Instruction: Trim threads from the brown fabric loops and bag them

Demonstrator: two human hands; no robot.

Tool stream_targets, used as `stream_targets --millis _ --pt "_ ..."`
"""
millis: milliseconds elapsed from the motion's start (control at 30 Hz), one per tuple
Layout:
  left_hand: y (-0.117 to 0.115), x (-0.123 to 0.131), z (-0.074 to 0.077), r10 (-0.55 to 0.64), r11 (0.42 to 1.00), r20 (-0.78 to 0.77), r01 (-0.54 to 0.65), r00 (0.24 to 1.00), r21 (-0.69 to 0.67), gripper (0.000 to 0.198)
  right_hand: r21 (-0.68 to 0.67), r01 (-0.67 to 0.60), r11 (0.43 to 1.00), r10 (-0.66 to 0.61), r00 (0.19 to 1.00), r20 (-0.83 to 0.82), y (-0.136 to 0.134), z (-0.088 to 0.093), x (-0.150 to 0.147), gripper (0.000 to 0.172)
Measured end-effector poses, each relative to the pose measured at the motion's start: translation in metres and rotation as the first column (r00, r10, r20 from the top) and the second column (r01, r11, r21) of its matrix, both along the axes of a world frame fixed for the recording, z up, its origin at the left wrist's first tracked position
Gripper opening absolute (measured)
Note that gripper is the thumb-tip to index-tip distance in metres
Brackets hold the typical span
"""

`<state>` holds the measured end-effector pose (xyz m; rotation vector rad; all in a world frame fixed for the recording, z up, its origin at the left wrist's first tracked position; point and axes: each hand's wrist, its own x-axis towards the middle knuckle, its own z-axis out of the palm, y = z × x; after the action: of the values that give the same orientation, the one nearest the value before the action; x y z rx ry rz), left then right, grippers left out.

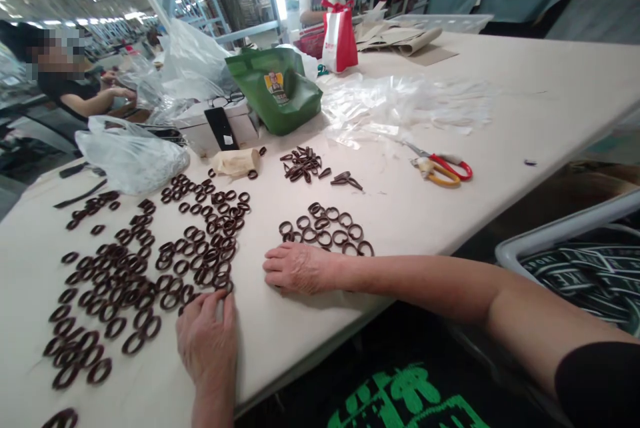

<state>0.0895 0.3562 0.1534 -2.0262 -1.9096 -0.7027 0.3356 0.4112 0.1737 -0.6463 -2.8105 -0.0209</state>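
Many dark brown fabric loops (145, 268) lie spread over the left half of the cream table (525, 101). My left hand (207, 338) rests flat on the table, fingers stretched, its fingertips touching the nearest loops. My right hand (295, 268) lies palm down with its fingers curled under, just in front of a small neat group of loops (327, 231). I cannot make out anything inside its fingers. A little pile of flattened loops (301, 165) sits farther back.
Red and yellow scissors (443, 168) lie right of centre. Behind them are clear plastic sheets (400, 108), a green bag (275, 91), a white box (213, 125), a filled clear bag (130, 155) and a red-and-white bag (340, 38). A grey bin (565, 231) stands at my right. Two other people sit beyond.
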Motion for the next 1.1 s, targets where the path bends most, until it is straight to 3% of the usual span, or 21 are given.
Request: stream_targets --millis 167,300,400,533,700,867,967,1100 --pt "0.000 -0.001 -0.001 -0.039 0.999 0.021 0.039 0.999 0.001 0.023 0.026 0.051 0.998 -0.050 0.998 -0.039 0.003 0.005 0.011 0.019" --pt "-0.005 0.001 0.002 -0.079 0.997 0.018 0.079 0.997 0.021 0.022 0.085 0.095 0.992 -0.071 0.965 -0.252 0.005 0.017 0.044 0.033" --pt "-0.008 0.003 0.004 -0.122 0.991 0.005 0.122 0.992 0.048 0.022 0.065 0.283 0.957 -0.231 0.878 -0.420 0.006 0.027 0.088 0.031" --pt "0.001 0.012 0.007 -0.249 0.966 0.043 0.244 0.968 0.084 0.018 -0.030 0.533 0.845 -0.472 0.719 -0.510 0.001 0.027 0.154 0.027" --pt "0.041 0.053 0.026 -0.397 0.917 0.166 0.396 0.903 0.039 0.021 -0.059 0.698 0.714 -0.638 0.614 -0.465 -0.021 0.003 0.213 0.025" --pt "0.085 0.115 0.044 -0.559 0.812 0.214 0.581 0.801 -0.055 0.022 -0.147 0.796 0.588 -0.760 0.481 -0.437 -0.044 -0.018 0.235 0.026" --pt "0.105 0.143 0.045 -0.609 0.762 0.159 0.629 0.777 -0.155 0.021 -0.165 0.805 0.569 -0.784 0.471 -0.405 -0.048 -0.022 0.236 0.027" --pt "0.124 0.161 0.045 -0.681 0.707 -0.014 0.652 0.732 -0.273 0.016 -0.187 0.794 0.579 -0.792 0.493 -0.359 -0.047 -0.022 0.234 0.028"
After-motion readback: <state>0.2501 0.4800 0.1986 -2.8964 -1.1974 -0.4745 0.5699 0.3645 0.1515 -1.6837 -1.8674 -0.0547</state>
